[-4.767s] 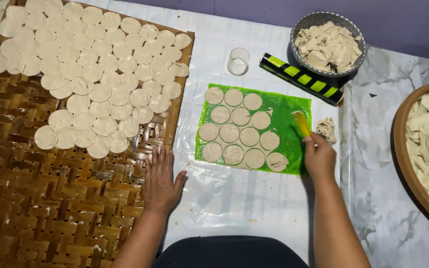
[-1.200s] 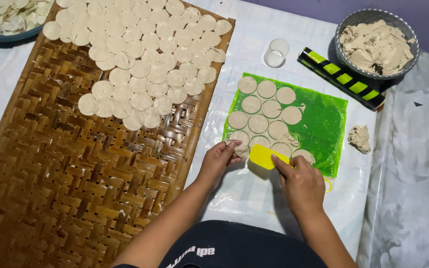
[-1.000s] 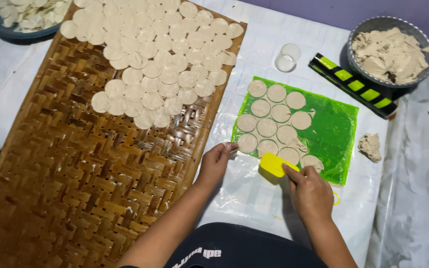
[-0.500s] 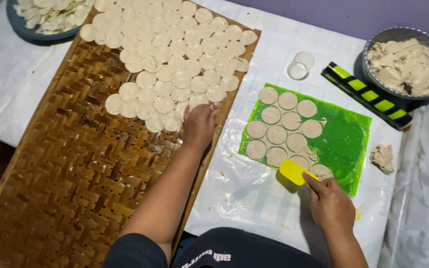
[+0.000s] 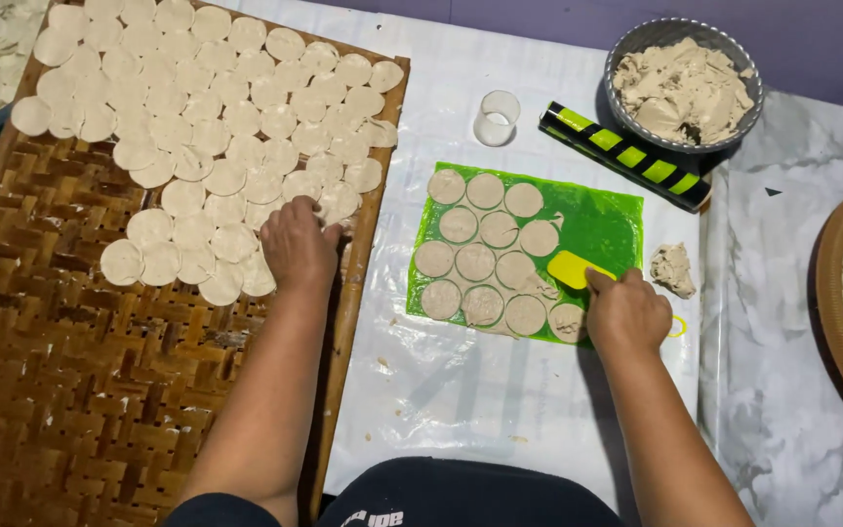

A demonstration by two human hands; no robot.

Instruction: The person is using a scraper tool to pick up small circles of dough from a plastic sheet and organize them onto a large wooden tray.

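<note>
- the left hand (image 5: 297,242) lies palm down on the woven bamboo tray (image 5: 70,390), fingers curled loosely over the edge of the laid-out dough rounds (image 5: 207,127); whether it pinches one of them cannot be told.
- the dough rounds cover the far half of the tray in overlapping rows; the near half is bare weave.
- the right hand (image 5: 626,314) is closed around the handle of a yellow scraper (image 5: 574,269), whose blade rests on the green sheet (image 5: 607,220) just beside the cut circles.
- the cut dough circles (image 5: 485,249) sit in rows on the left part of the green sheet, with thin dough scraps between them.
- the green sheet lies on clear plastic covering the table (image 5: 441,381), to the right of the tray.
- a small lump of dough (image 5: 673,269) lies just off the sheet's right edge, near the right hand.
- beyond the sheet stand a small clear cup (image 5: 497,117) and a black-and-green striped bar (image 5: 624,156).
- a grey bowl (image 5: 641,39) holding dough scraps sits at the far right, touching the bar's end.
- a wooden bowl (image 5: 836,312) with pale pieces shows at the right edge.
</note>
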